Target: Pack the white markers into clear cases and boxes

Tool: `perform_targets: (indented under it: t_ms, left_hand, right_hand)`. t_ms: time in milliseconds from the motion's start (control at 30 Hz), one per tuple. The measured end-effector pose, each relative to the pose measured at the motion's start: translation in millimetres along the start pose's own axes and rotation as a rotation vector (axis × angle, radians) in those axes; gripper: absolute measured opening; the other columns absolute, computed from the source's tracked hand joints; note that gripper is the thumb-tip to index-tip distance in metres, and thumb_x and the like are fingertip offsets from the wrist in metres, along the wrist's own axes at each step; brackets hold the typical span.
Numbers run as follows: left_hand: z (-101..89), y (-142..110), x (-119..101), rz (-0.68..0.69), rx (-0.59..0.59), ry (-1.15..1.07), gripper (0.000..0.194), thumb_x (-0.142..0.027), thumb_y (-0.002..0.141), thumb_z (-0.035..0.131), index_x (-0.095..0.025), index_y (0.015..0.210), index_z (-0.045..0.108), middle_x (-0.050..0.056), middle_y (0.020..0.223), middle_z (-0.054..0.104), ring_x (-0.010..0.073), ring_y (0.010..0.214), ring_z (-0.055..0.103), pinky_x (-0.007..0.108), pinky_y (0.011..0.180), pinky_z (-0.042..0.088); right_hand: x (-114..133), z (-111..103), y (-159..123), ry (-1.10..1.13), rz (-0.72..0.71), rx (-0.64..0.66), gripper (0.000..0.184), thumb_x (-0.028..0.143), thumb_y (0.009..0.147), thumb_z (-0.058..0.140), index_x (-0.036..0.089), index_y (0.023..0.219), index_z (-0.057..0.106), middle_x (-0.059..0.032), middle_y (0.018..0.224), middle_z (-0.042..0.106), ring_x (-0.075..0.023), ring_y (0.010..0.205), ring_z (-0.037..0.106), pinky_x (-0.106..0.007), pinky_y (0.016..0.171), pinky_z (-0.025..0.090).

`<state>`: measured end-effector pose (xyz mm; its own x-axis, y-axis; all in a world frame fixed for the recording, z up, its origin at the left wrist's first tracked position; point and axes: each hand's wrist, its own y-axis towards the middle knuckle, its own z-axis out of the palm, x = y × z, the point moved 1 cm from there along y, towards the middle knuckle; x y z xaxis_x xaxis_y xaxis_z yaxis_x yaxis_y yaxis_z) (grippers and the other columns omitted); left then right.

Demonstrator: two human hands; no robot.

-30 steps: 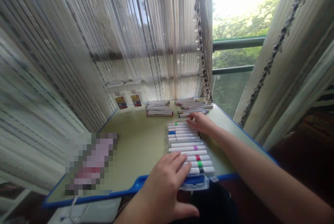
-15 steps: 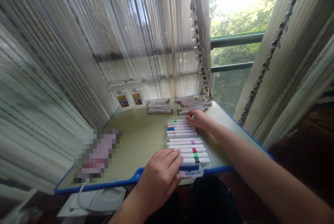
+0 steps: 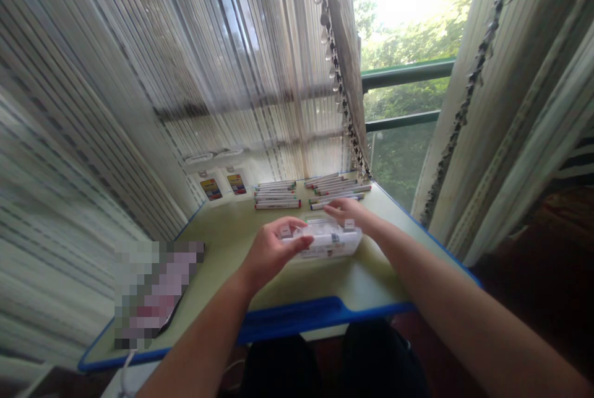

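A clear plastic marker case stands folded up on edge near the table's middle, white markers showing through its wall. My left hand is closed on its left end, thumb on the near face and fingers behind. Along the far right side lies my right hand, fingers stretched out over the back of the case; its thumb is hidden. Just beyond those fingertips, a loose marker belongs to the right-hand group.
Loose markers lie in two groups at the table's far side. Two clear empty cases with labels stand by the curtain. A blurred-out flat object with a cable lies left. The table has a blue rim.
The case lay open and flat with its rows of markers exposed; its near half has swung up and away from me. My left hand moved forward with it. My right hand stayed at the far side.
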<state>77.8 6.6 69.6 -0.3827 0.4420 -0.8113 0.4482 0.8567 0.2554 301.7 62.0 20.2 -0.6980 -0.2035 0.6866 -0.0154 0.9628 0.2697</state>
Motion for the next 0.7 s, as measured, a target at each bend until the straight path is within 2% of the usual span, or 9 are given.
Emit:
perform_targets:
  t_ms: [100,200,267,400,467,533,600,700]
  left_hand:
    - [3.8,28.3,3.0,-0.103,-0.036,-0.192,0.041,-0.052,0.064,0.068,-0.013,0.077,0.063,0.002,0.067,0.066,0.0152,0.061,0.06,0.025,0.057,0.046]
    - [6.7,53.6,10.3,-0.217,-0.019,-0.311,0.042,-0.051,0.062,0.07,-0.012,0.076,0.063,0.004,0.065,0.066,0.0155,0.058,0.06,0.026,0.055,0.044]
    - [8.8,66.6,18.0,-0.301,-0.021,-0.35,0.044,-0.052,0.061,0.07,-0.011,0.078,0.064,0.006,0.067,0.067,0.0164,0.056,0.061,0.026,0.053,0.044]
    - [15.0,81.9,36.4,-0.39,-0.055,-0.375,0.046,-0.052,0.057,0.072,-0.011,0.076,0.063,0.006,0.063,0.066,0.0172,0.053,0.06,0.028,0.05,0.044]
    - [17.5,86.2,46.5,-0.339,-0.151,-0.335,0.046,-0.052,0.054,0.073,-0.012,0.074,0.062,0.005,0.063,0.066,0.0169,0.053,0.059,0.027,0.051,0.044]
    - [19.0,89.5,56.7,-0.235,-0.302,-0.232,0.045,-0.05,0.054,0.074,-0.013,0.075,0.062,0.005,0.064,0.066,0.0165,0.056,0.06,0.026,0.053,0.044]
    - [20.2,92.1,65.8,-0.137,-0.4,-0.11,0.042,-0.05,0.058,0.071,-0.013,0.076,0.064,0.005,0.067,0.067,0.0165,0.06,0.06,0.026,0.055,0.044]
    - [21.5,94.9,74.9,-0.069,-0.412,0.005,0.038,-0.05,0.064,0.066,-0.013,0.075,0.066,0.006,0.07,0.067,0.0169,0.064,0.06,0.026,0.058,0.043]
  right_hand:
    - [2.9,-13.5,0.6,0.394,0.066,-0.023,0.047,0.05,0.088,0.039,0.014,0.083,0.069,-0.0089,0.084,0.07,-0.0189,0.074,0.062,-0.027,0.062,0.044]
    - [9.0,-24.9,-2.3,0.77,0.11,0.089,0.065,0.06,0.089,0.025,0.012,0.089,0.068,-0.0109,0.082,0.069,-0.0179,0.074,0.062,-0.027,0.063,0.046]
    - [12.2,-28.4,-4.9,0.901,0.12,0.157,0.061,0.063,0.086,0.033,0.013,0.092,0.067,-0.0095,0.079,0.068,-0.0169,0.072,0.061,-0.026,0.064,0.047]
    - [9.8,-26.3,-6.4,0.846,0.11,0.133,0.036,0.043,0.068,0.071,0.015,0.091,0.068,-0.0053,0.079,0.066,-0.0125,0.065,0.056,-0.024,0.057,0.042]
    - [5.6,-23.0,-4.7,0.755,0.113,0.108,0.032,0.037,0.065,0.073,0.015,0.088,0.069,-0.0033,0.075,0.065,-0.0098,0.058,0.05,-0.023,0.051,0.037]
    - [1.5,-19.8,-2.4,0.682,0.119,0.079,0.028,0.035,0.067,0.071,0.015,0.086,0.07,-0.0015,0.07,0.063,-0.0081,0.053,0.045,-0.022,0.048,0.033]
    - [-1.2,-17.4,-0.3,0.626,0.118,0.056,0.025,0.034,0.069,0.068,0.016,0.085,0.071,-0.0009,0.068,0.063,-0.0083,0.054,0.046,-0.022,0.049,0.034]
    - [-3.0,-15.1,1.6,0.559,0.1,0.034,0.02,0.031,0.072,0.065,0.016,0.083,0.071,-0.0024,0.078,0.068,-0.0112,0.067,0.056,-0.023,0.061,0.041]
